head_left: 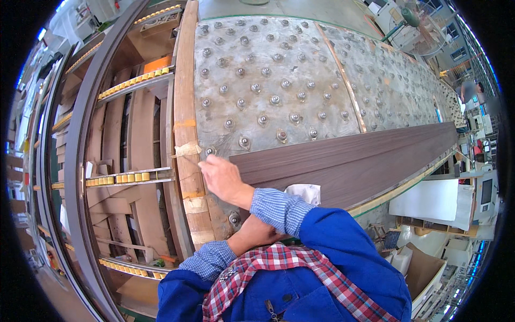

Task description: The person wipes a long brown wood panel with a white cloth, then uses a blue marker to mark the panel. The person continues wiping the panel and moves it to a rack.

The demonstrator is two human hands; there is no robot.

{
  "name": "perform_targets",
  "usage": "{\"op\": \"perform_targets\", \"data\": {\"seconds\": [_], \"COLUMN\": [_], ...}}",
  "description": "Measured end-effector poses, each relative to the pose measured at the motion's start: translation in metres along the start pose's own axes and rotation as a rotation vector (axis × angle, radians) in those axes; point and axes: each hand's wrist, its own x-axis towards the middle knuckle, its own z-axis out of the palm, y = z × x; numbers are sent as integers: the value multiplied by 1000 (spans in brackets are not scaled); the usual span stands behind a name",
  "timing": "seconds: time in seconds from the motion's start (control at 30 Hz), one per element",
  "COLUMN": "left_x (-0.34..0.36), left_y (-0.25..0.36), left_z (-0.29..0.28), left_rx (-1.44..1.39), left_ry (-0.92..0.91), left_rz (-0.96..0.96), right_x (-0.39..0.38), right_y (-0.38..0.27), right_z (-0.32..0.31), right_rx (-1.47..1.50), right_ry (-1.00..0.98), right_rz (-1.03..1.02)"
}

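Observation:
Two dark brown wood-grain boards (343, 166) lie lengthwise on the ball-studded metal table along its near side. My right hand (221, 178) reaches across to the left, just beyond the boards' left end, over the table's wooden edge strip (189, 129). Its fingers are curled closed; whatever they hold, if anything, is too small to make out. Beneath my right forearm sits my left hand (255, 234), close to my body and the boards' near corner. Its fingers are hidden. A white sheet or cloth (307, 193) shows on the boards beside my right sleeve.
Steel ball rollers cover the metal table (300, 70). To the left stands a frame with yellow roller strips (126, 178) above brown offcuts, with a long dark profile (88, 134) across it. A fan (424, 35) is at the far right, near another person (471, 92).

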Motion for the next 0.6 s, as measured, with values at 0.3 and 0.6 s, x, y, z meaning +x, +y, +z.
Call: {"op": "perform_targets", "data": {"seconds": [0.3, 0.6], "left_x": [6, -1], "left_y": [12, -4], "left_z": [-16, 10], "left_rx": [142, 77], "left_ry": [124, -50], "left_rz": [151, 73], "right_x": [-55, -1], "right_y": [174, 27], "right_z": [-201, -15], "right_rx": [-685, -222], "right_ry": [278, 2], "right_rz": [526, 94]}}
